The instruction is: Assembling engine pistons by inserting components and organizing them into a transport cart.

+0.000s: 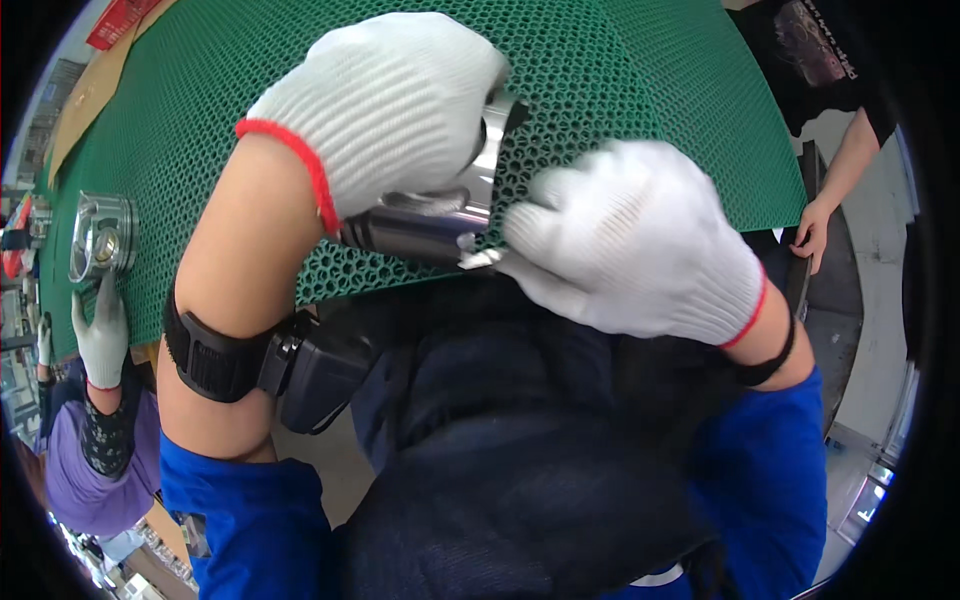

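Green honeycomb mat (640, 70), left hand (385, 105) clasping metal cylinder (430, 225) lying crosswise, right hand (640, 240) pinching its end.

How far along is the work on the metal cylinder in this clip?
Done: cannot tell; gloves hide most of the part. In hand: the left hand grips a shiny metal cylinder over the near edge of the green honeycomb mat, while the right hand presses a small metal piece at its lower end. Left: that piece does not look seated yet. A similar metal part sits by a co-worker's gloved hand.
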Available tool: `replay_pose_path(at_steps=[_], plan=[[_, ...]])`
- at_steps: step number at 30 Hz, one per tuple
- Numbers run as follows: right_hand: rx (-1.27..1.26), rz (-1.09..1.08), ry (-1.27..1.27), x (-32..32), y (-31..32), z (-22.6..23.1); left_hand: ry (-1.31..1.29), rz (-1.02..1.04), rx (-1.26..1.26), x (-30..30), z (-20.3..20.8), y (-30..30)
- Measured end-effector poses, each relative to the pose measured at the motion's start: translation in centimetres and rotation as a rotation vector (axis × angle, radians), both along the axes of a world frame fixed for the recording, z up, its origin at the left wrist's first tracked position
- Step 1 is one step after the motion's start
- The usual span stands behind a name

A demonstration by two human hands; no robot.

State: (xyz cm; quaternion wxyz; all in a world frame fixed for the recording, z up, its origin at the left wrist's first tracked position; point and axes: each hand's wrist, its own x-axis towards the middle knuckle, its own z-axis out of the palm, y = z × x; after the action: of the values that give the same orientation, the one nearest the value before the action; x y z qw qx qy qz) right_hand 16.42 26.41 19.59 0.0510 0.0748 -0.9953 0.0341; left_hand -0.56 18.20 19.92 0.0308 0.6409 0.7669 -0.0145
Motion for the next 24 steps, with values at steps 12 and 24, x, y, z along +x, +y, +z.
replay_pose_path(at_steps=[12,24], plan=[[-0.795,-0.123,-0.166,6.1,1.5,-5.9,-1.258,0.562,1.200,3.4,-9.3,-12.0],[-1.378,-0.380,-0.434,8.0,0.6,-5.4,-0.575,0.282,0.835,-2.7,-10.7,-12.6]])
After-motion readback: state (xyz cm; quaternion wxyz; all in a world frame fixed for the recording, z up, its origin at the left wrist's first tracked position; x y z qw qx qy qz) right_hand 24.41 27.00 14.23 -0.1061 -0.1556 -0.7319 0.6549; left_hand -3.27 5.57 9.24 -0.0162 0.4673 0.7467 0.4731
